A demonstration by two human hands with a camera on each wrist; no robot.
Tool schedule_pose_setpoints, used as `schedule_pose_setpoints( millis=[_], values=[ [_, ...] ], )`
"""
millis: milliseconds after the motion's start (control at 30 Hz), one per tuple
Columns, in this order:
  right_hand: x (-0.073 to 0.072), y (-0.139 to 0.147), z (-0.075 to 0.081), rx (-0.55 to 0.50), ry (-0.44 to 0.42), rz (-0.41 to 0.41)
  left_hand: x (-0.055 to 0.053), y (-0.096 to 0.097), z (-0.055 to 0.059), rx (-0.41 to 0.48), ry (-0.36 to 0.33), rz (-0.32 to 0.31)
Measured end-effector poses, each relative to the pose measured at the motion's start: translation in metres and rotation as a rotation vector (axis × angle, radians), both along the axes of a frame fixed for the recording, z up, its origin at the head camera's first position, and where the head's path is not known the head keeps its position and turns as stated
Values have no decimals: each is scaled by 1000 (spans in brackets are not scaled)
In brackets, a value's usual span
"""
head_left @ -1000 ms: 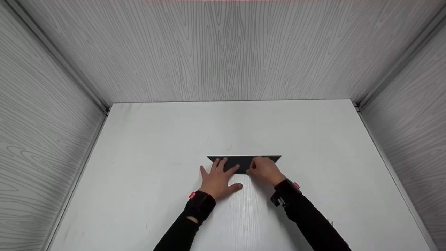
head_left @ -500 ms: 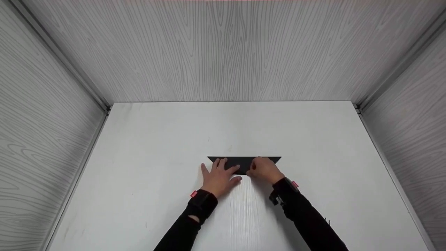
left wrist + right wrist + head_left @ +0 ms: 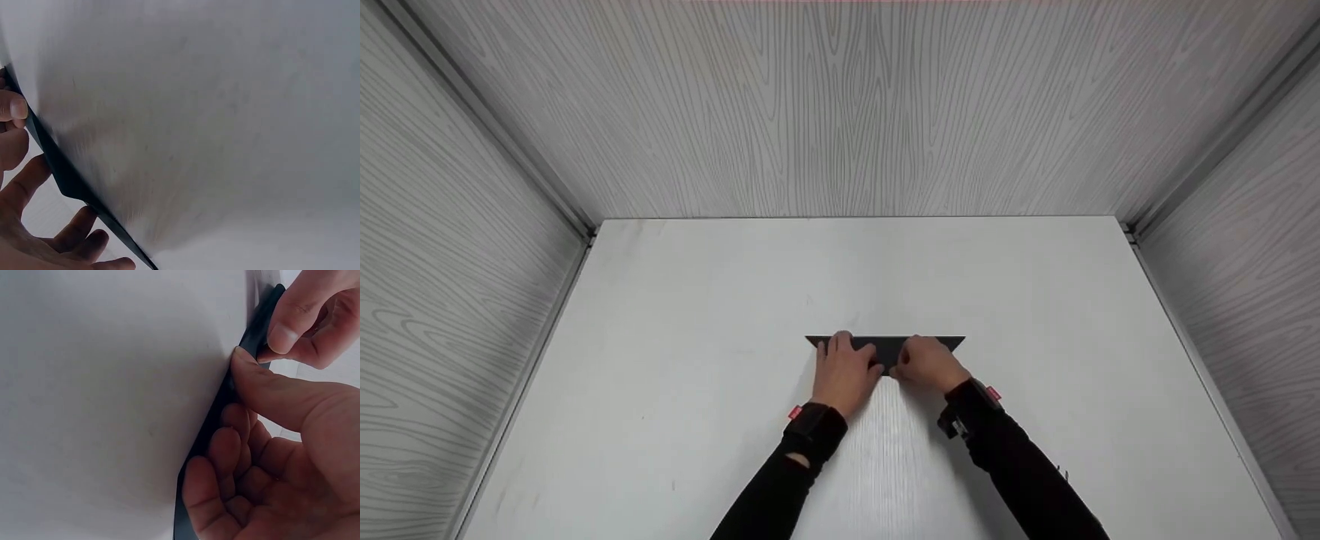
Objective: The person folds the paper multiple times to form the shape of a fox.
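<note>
The black sleeves came first: the left sleeve [image 3: 765, 495] and the right sleeve [image 3: 1039, 480] both slanted inward across the nearer part of the white surface [image 3: 697, 315]. Each ended in a black wrist strap, the left strap [image 3: 815, 433] and the right strap [image 3: 976, 409], with a small red tag on either.

Past the straps, the left hand [image 3: 844, 375] stood with its fingers bent and several fingertips on a black sheet [image 3: 888, 349], its thumb by the sheet's near edge. Whether it pinched the sheet or only pressed on it, I could not tell. The right hand [image 3: 931, 366], just beside it, had its fingers curled in and gripped that same near edge; the right wrist view showed its thumb laid on the edge and the fingertips against the sheet.

The sheet lay about midway between the left and right edges of the surface, well apart from the far edge. Its sides slanted outward to a long, straight far side that ran roughly parallel to the surface's far edge.

Beyond, grey wood-grained panels bounded the surface: the left wall [image 3: 450, 300] along its left edge, the right wall [image 3: 1245, 262] along its right edge and the back wall [image 3: 840, 112] at its far edge.
</note>
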State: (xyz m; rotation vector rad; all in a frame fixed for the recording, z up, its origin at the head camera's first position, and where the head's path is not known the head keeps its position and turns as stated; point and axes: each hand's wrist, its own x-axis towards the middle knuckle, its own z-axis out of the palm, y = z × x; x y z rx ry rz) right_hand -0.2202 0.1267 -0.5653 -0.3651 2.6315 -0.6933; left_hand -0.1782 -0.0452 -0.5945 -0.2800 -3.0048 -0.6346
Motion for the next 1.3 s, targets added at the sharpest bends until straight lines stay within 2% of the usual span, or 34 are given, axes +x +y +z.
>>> schedule_pose_setpoints(
  millis=[100,400,567,733,967,1100,1300],
  values=[
    [-1,0,-1,1,-9,3,-1,2,-3,24,12,9],
    [0,1,-3,-31,-6,-2,1,5,-6,17,6,54],
    [1,1,-2,-28,-18,-4,0,5,-10,36,36,74],
    [2,1,-1,-1,-17,-1,-1,4,-11,96,50,83],
    [3,0,0,-14,-35,-10,-2,-1,-8,207,8,111],
    [3,0,-1,-25,-33,-7,-2,-9,-6,252,-17,114],
    [4,2,1,-25,-44,-9,-4,-30,-2,281,-33,131]
  ],
)
